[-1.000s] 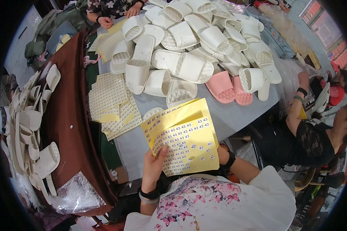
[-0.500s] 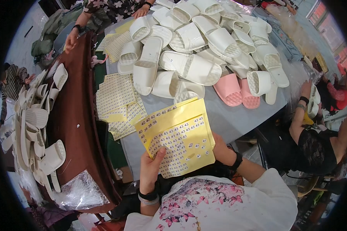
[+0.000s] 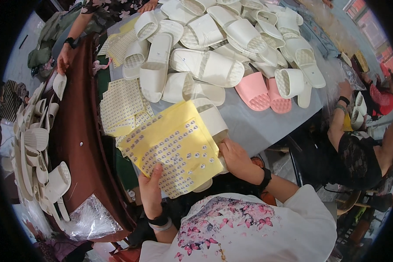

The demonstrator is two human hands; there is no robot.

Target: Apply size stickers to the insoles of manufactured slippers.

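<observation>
Near the frame's centre, the left hand [image 3: 151, 194] pinches flat yellow paper sticker sheets [image 3: 170, 153] by their lower-left edge, while a white moulded slipper [image 3: 214, 120], its long axis partly hidden behind them, shows just up-left of the nearer right hand [image 3: 241, 164], whose fingers' hold I cannot tell.

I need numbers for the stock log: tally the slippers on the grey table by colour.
Pink slippers: 2, side by side
White slippers: at least 15; they overlap, so the exact count is hidden
Total: at least 17
</observation>
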